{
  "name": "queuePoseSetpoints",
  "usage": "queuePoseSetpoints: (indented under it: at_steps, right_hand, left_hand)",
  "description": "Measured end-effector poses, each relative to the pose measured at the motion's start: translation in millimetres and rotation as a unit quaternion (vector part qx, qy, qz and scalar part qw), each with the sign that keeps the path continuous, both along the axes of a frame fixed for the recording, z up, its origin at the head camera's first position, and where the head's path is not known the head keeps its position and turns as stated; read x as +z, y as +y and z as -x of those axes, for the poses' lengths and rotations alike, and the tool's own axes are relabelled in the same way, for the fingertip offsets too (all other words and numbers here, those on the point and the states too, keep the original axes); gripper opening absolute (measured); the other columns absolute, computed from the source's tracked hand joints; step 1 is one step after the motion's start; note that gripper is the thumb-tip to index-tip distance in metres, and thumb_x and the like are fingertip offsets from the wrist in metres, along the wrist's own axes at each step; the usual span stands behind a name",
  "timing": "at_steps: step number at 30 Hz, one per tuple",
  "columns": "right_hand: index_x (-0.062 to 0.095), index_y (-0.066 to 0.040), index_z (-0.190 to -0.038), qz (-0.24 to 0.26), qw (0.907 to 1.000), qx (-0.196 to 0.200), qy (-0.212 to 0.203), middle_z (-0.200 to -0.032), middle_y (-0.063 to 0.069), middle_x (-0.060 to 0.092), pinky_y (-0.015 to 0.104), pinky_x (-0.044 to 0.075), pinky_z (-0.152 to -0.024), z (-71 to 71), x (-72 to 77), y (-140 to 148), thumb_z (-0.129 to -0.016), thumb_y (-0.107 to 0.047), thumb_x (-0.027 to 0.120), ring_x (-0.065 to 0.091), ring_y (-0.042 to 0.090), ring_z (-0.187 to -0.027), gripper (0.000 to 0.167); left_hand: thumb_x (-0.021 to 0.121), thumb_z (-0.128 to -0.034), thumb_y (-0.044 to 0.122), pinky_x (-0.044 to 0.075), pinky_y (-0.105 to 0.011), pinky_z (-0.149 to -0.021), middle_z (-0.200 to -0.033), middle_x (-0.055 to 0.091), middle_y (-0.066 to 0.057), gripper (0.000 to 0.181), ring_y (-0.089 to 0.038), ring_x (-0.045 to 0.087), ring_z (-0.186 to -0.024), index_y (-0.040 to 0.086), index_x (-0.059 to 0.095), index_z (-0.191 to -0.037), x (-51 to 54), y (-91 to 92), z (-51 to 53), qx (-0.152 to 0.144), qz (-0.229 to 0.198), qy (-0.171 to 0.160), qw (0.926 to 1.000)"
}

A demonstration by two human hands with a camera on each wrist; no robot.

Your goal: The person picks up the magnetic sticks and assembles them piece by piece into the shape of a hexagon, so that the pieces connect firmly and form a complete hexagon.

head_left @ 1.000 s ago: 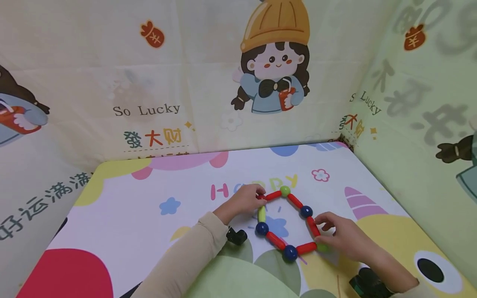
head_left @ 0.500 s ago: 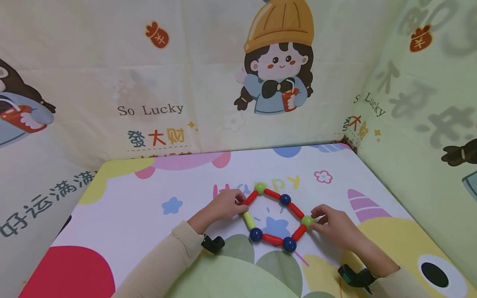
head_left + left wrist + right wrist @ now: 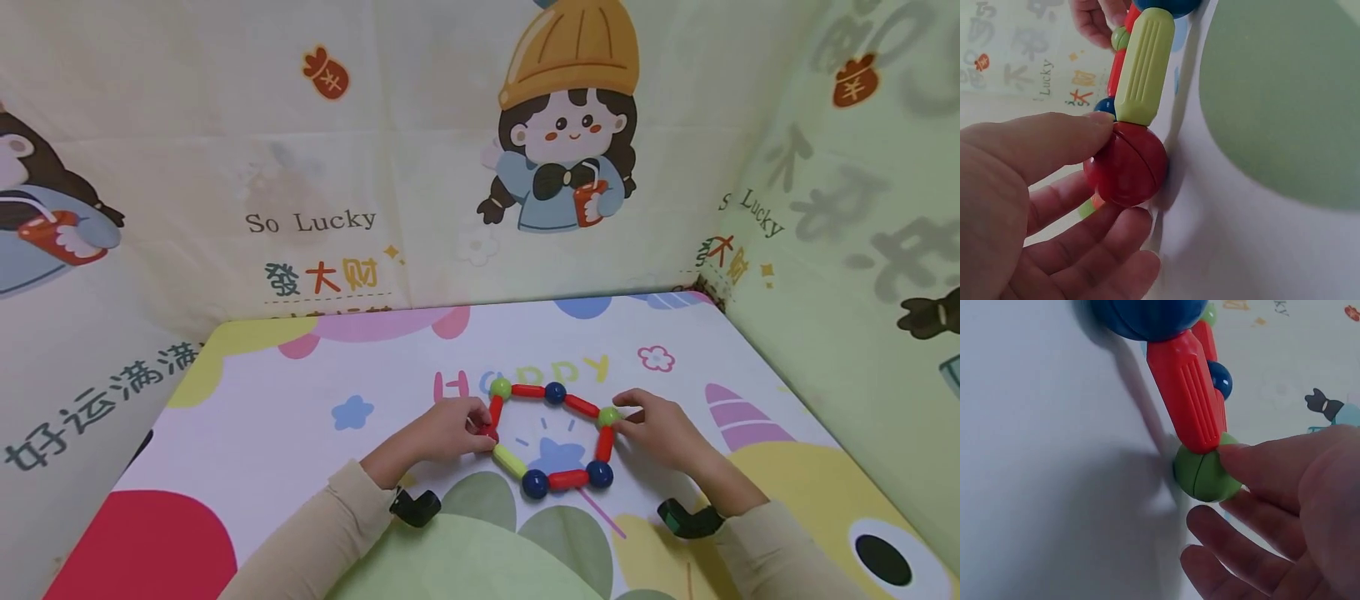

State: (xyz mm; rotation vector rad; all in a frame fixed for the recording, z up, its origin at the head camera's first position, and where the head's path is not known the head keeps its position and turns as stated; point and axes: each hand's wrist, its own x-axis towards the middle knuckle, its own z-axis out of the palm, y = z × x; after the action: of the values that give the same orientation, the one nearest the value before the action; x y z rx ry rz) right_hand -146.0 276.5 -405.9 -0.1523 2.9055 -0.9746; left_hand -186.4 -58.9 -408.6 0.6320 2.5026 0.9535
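A closed ring of toy rods and balls lies on the table between both hands. My left hand (image 3: 450,429) pinches the red ball (image 3: 1129,165) at the ring's left corner, thumb on one side and fingers on the other. A yellow-green rod (image 3: 510,461) joins that ball to a blue ball (image 3: 536,483). At the right corner, my right hand (image 3: 660,423) pinches a green ball (image 3: 1207,476) between thumb and index finger. From it a red rod (image 3: 1186,390) leads to another blue ball (image 3: 600,475). A second green ball (image 3: 501,388) and a blue ball (image 3: 555,392) form the far side.
The table (image 3: 285,467) wears a printed cover with a star, letters and a cartoon animal. Printed cloth walls (image 3: 420,167) stand behind it and at both sides. Dark wrist cameras (image 3: 415,507) sit on both wrists.
The ring has turned counterclockwise as seen from above and shifted left. My left hand has come left and nearer with the red ball; my right hand has moved away from me with the green ball.
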Motion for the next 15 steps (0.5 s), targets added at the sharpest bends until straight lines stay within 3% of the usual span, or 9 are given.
queuePoseSetpoints:
  at_steps: [6,10,15]
  right_hand:
    - [0.066,-0.002,-0.115,0.007,0.9994,0.03,-0.016,-0.108,0.01,0.068,0.038,0.057,-0.076,-2.2,1.1,4,-0.089,-0.015,0.074,0.066,0.027,-0.094,0.029]
    - [0.067,-0.006,-0.106,0.019,0.9973,0.057,-0.041,-0.099,0.001,0.067,0.035,0.055,-0.074,-8.2,5.2,7,-0.085,-0.019,0.079,0.064,0.021,-0.09,0.027]
    - [0.067,-0.01,-0.1,0.053,0.9891,0.12,-0.068,-0.092,-0.003,0.066,0.03,0.053,-0.073,-17.0,3.6,4,-0.086,-0.019,0.079,0.059,0.019,-0.085,0.021]
  left_hand:
    - [0.075,-0.0906,0.017,0.055,-0.029,-0.073,-0.096,0.064,0.001,0.022,-0.017,0.06,-0.089,0.009,0.066,-0.109,0.5,2.4,8.8,0.031,-0.007,0.031,0.999]
    - [0.075,-0.0908,0.013,0.054,-0.031,-0.079,-0.097,0.065,-0.003,0.023,-0.018,0.06,-0.09,0.005,0.068,-0.111,-2.2,8.3,23.5,0.083,-0.011,0.07,0.994]
    - [0.076,-0.0903,0.014,0.051,-0.027,-0.067,-0.087,0.062,-0.004,0.019,-0.019,0.056,-0.079,0.005,0.067,-0.105,-5.6,18.4,36.8,0.158,-0.028,0.095,0.9825]
